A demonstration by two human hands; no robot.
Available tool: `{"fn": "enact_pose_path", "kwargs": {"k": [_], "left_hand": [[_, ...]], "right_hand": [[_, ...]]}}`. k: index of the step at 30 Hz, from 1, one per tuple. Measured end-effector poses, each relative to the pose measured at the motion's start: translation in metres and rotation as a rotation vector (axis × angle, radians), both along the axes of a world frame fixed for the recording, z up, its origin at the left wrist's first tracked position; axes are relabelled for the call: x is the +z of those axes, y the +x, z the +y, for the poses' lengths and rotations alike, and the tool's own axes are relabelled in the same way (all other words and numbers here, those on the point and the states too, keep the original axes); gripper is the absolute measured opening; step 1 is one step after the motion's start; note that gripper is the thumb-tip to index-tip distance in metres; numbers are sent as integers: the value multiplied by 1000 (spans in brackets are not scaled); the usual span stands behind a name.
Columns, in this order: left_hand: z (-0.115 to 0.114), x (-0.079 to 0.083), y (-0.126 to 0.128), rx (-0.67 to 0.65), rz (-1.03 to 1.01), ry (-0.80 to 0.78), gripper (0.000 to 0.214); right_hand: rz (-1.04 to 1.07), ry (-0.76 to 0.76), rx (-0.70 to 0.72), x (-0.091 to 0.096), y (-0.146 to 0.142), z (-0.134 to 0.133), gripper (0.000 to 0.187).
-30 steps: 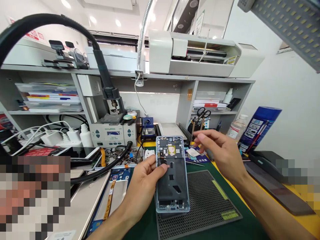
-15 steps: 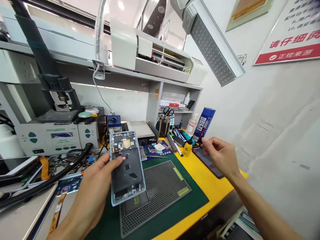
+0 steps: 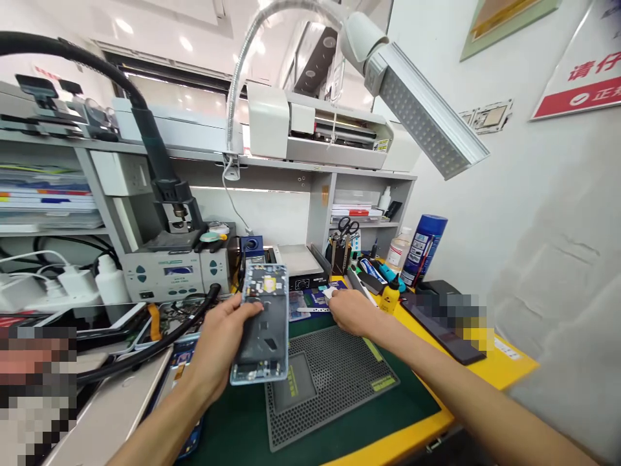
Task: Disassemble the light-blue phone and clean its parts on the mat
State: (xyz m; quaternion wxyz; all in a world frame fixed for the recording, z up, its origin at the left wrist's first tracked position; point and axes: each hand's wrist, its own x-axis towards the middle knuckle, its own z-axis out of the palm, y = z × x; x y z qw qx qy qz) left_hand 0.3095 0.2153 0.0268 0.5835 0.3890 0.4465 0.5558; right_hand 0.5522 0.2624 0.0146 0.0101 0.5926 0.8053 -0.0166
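Note:
My left hand [image 3: 220, 340] grips an opened phone [image 3: 264, 323] by its left edge, thumb across the dark inner face. The phone has a light blue frame with its inside parts bare, and it is held up over the left part of a grey honeycomb mat [image 3: 334, 366]. My right hand [image 3: 356, 312] reaches behind the mat, fingers closed at a small white piece of tissue or paper [image 3: 330, 293]. The fingertips are partly hidden by the hand itself. Under it lie tweezers [image 3: 310, 309] and a dark blue card [image 3: 317, 299].
A yellow bottle [image 3: 389, 296], a blue spray can [image 3: 424, 251] and a dark phone [image 3: 441, 330] stand or lie at the right. Left are a hot-air station [image 3: 169, 275], its black hose [image 3: 145, 358] and several phones. A lamp [image 3: 431, 107] hangs above.
My right hand has moved left, from above the dark phone to the white piece behind the mat. The left hand still holds the opened phone. The view has turned left.

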Motion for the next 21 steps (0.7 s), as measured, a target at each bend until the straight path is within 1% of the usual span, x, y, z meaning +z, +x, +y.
{"fn": "enact_pose_path", "kwargs": {"k": [2,5,8,11,14,16,18,21], "left_hand": [[-4,-5,6,-86,18,-30,22],[-12,-11,15,-192,27,-51,23],[-18,-13,20,-261,20,-61,25],[-21,-13,22,-303,6,-57,24],[-22,-15,23,-331,4,-22,25],[-21,-18,24,-347,21,12,25],[-20,-22,24,-367,32,31,27],[-19,-25,25,-393,13,34,31]], "right_hand": [[36,-25,-7,1,2,5,30],[203,-35,-23,10,15,7,28],[475,-15,-54,26,32,4,22],[835,59,-72,40,40,-1,24],[1168,135,-50,50,33,-6,26],[1326,147,-26,55,21,-11,31],[1428,129,6,56,7,-20,32],[1481,107,66,50,-15,-40,27]]}}
